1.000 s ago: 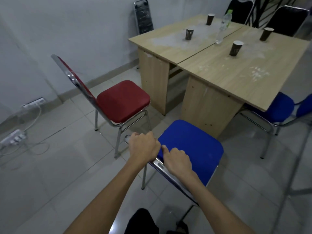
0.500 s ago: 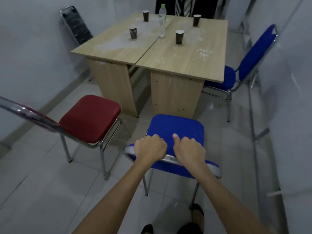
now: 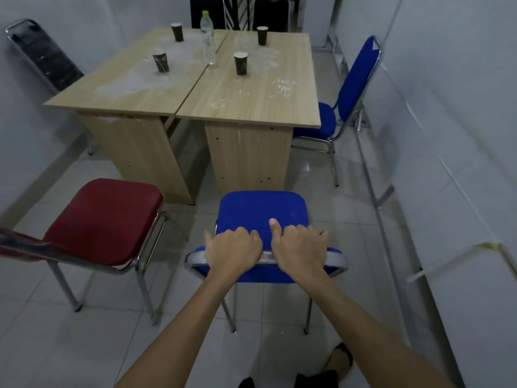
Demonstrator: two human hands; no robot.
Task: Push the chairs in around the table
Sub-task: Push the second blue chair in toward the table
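A blue chair [image 3: 263, 211] with a chrome frame stands right in front of me, its seat facing the near end of the wooden table [image 3: 251, 99]. My left hand [image 3: 232, 249] and my right hand [image 3: 298, 247] both grip the top rail of its backrest, side by side. A red chair [image 3: 106, 217] stands to the left, pulled back from the table and angled. Another blue chair [image 3: 349, 91] sits at the table's right side. Two black chairs [image 3: 207, 7] stand at the far end.
Several dark paper cups [image 3: 240, 63] and a plastic bottle [image 3: 207, 37] stand on the table. A folded black chair [image 3: 44, 54] leans on the left wall. A white wall [image 3: 447, 135] runs close along the right. The floor is pale tile.
The blue chair has swung round from an angle to face the table squarely, and the view has turned with it. Both hands have kept their grip on the backrest.
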